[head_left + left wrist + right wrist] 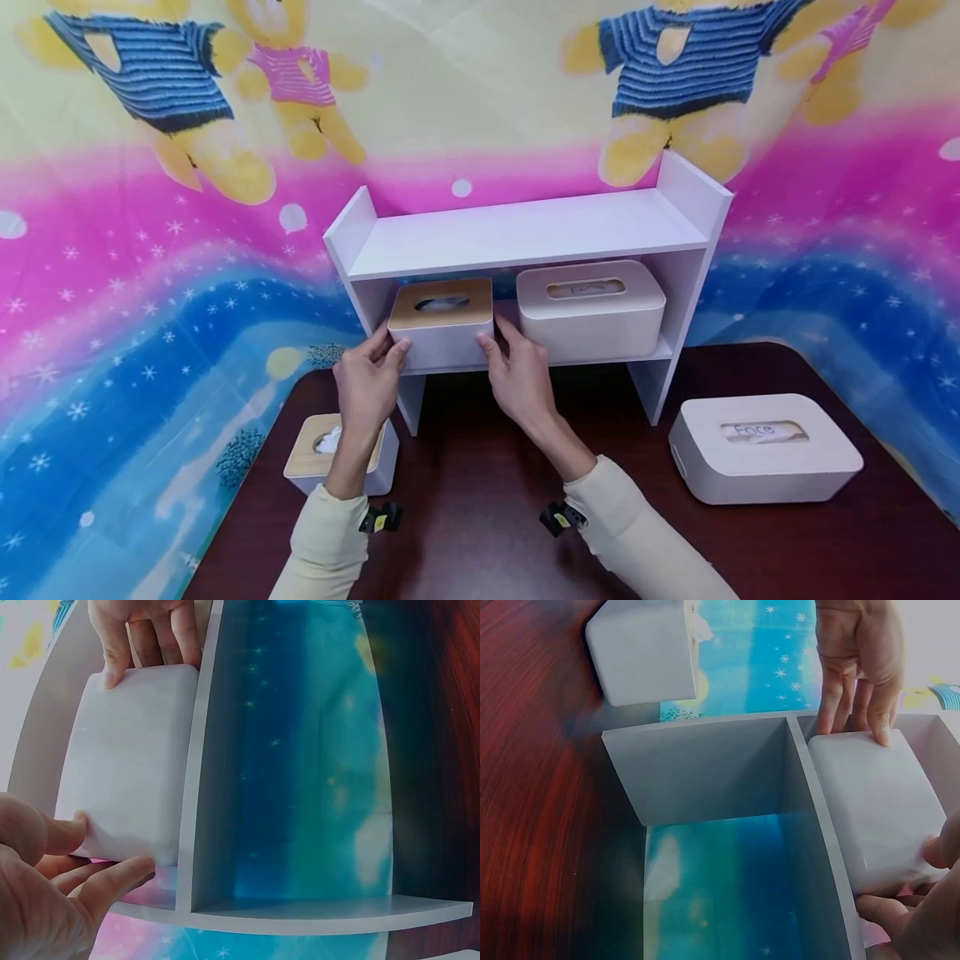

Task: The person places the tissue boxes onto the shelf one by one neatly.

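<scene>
Pinching ends: left hand (pixel 367 383), right hand (pixel 522 379) | wood-topped box (pixel 442 340) between | shelf (pixel 196 787) contact unclear

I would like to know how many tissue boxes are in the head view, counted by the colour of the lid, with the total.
Wood-coloured lid boxes: 2
White lid boxes: 2
Total: 4

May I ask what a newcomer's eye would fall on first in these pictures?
Probably the bright backdrop with its teddy bears, across the top of the head view. Next, the white shelf unit in the centre, where the left hand and right hand grip a wood-topped tissue box by its ends.
</scene>
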